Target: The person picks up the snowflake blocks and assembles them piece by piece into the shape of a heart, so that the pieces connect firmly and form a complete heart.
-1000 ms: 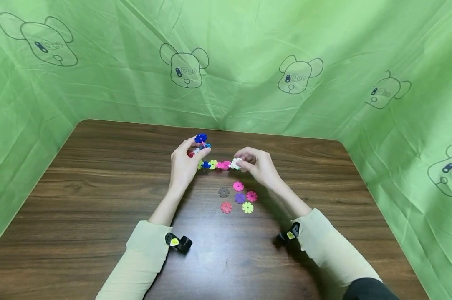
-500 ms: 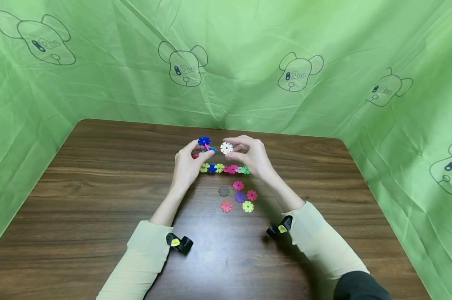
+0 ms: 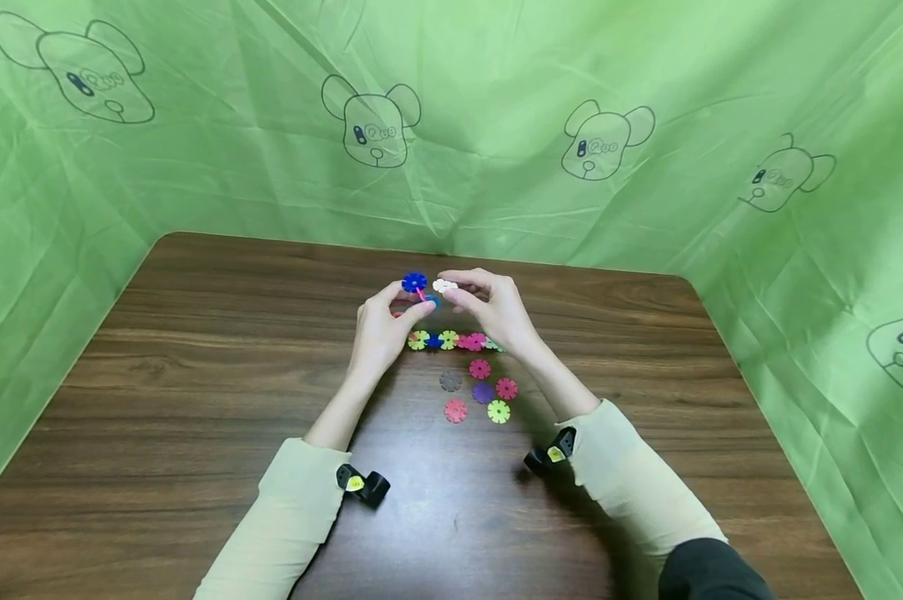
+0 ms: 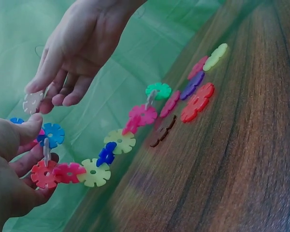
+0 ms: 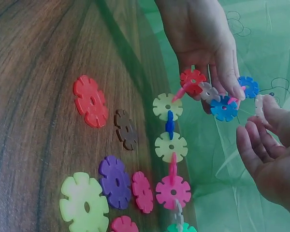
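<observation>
My left hand (image 3: 376,333) pinches one end of a chain of slotted plastic snowflake discs near the table's far side. A dark blue disc (image 3: 414,282) tops that end, with a pink one below it and a lighter blue disc (image 4: 51,135) by the thumb. From the hand the chain runs on through white, red, pink, a yellow disc (image 5: 171,147), blue and others to a green disc (image 4: 158,91). Between thumb and fingertips, my right hand (image 3: 499,310) pinches a single white disc (image 3: 444,286), tilted nearly edge-on and close beside the dark blue one.
Several loose discs lie on the wooden table nearer the body: a purple one (image 3: 483,392), a brown-grey one (image 3: 450,381), a red one (image 3: 454,411), a yellow one (image 3: 499,412) and pink ones. A green curtain (image 3: 489,200) hangs behind the table.
My right hand has lifted the white disc from beside the chain's right end, moved it left to the dark blue disc and turned it edge-on. The left hand has shifted slightly right with the chain.
</observation>
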`<state>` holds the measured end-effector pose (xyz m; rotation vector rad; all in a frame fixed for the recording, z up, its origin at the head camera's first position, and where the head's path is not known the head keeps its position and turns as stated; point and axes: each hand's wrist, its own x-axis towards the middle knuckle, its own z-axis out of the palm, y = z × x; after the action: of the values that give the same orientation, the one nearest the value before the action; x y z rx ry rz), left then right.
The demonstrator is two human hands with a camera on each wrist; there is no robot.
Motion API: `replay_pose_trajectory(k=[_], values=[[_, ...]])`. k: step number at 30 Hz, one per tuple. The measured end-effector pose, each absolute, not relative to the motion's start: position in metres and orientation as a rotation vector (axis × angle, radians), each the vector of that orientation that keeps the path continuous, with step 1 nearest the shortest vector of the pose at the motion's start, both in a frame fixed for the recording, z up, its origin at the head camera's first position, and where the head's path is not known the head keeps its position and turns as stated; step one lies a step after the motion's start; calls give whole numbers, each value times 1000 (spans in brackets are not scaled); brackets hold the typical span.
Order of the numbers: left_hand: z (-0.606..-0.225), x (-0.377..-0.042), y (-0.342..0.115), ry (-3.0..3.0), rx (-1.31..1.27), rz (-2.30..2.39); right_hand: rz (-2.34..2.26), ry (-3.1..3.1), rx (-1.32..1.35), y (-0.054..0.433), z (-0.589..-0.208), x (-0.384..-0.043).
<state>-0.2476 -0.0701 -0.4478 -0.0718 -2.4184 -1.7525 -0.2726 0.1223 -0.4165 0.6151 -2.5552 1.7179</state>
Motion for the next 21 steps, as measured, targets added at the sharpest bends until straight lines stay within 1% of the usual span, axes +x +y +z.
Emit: replay_pose_trajectory(k=[6,21], values=[[-448,-248,-69,-2409,-88,-1769,1693,-2564,615,121,-416,-274],[-445,-249,-66,-2421,-216,-1678,1457,-2556,626,123,-407,-274]])
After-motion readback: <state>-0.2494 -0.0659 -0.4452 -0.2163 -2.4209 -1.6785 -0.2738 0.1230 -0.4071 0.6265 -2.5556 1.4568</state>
